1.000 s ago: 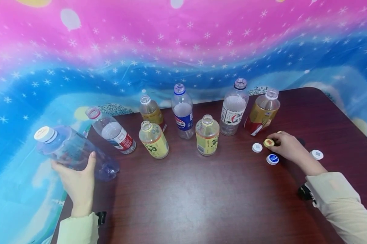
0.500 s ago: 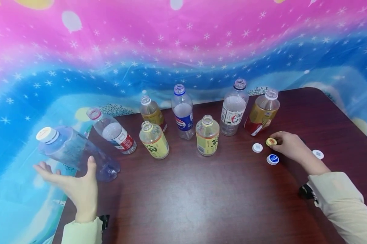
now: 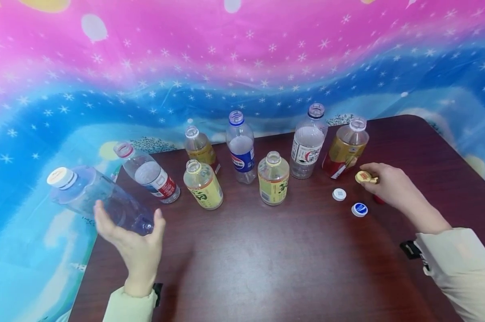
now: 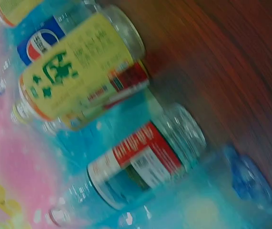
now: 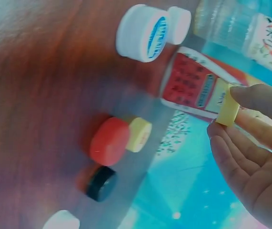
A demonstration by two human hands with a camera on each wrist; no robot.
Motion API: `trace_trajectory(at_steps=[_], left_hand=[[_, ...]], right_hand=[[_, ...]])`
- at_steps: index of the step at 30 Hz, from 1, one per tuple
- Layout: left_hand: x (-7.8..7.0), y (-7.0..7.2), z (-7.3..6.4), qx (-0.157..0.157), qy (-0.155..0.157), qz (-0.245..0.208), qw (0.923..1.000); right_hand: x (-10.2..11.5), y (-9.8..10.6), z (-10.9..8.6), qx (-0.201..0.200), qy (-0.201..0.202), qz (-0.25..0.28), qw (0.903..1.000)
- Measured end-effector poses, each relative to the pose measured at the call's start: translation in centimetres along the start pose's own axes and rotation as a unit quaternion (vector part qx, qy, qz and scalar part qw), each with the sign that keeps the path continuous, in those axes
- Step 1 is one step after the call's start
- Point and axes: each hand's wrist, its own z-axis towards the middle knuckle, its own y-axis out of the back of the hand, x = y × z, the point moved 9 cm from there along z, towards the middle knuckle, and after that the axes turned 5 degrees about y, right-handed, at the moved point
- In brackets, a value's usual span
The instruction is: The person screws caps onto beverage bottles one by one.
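1. Fingers of the right hand pinch a yellow cap near the gold-and-red bottle; those of the left hand are spread apart before the large bluish bottle.
2. That bluish bottle wears a white lid. Seven others have open mouths: the gold-and-red one, a red-label bottle, a small gold bottle, two yellow-label bottles, a blue-label bottle and a white-label bottle.
3. Bottles and loose caps share a glossy, dark reddish-brown desk; behind hangs a pink-and-blue cloth with white snowflakes.
4. Loose caps are short and round: a white cap, a blue-and-white cap, a smooth red cap, a second yellow cap beside it, and a black cap.
5. Bottle walls are see-through and shiny.
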Motion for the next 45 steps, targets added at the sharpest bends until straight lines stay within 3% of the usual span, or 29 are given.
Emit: trace_trajectory(at_steps=[3,6,9,13,18,21,24,37,45], left_hand=[[-0.7,-1.8,-0.7,0.063,-0.037,0.009,0.9973],[-1.0,-3.8,-1.1,0.136,-0.047,0.030,0.9891],[-0.6,-5.9,-1.4,0.209,-0.012,0.045,0.9767],[0.6,-8.4,-1.7,0.286,0.065,0.067,0.9537],[2.1,-11.2,-2.2,0.351,0.139,0.090,0.9218],[2.7,-12.3,-2.3,0.363,0.162,0.091,0.9130],[2.9,-12.9,-2.4,0.362,0.168,0.085,0.9128],[2.7,-13.1,-2.4,0.319,0.142,0.057,0.9353],[1.9,-13.0,-3.1,0.314,0.137,0.051,0.9380]], right_hand=[[0.6,0.3,-0.1,0.001,-0.001,0.000,1.0000],[1.2,0.5,-0.2,-0.001,-0.005,0.002,1.0000],[1.7,0.6,-0.3,-0.004,-0.006,0.005,1.0000],[2.1,0.6,-0.3,-0.004,-0.002,0.009,0.9999],[2.3,0.6,-0.2,-0.005,-0.001,0.013,0.9999],[2.5,0.6,-0.2,-0.012,0.002,0.016,0.9998],[2.9,0.7,-0.3,-0.021,0.005,0.017,0.9996],[4.1,1.4,-0.7,-0.058,0.021,0.009,0.9981],[4.9,1.5,-1.0,-0.061,0.021,0.018,0.9977]])
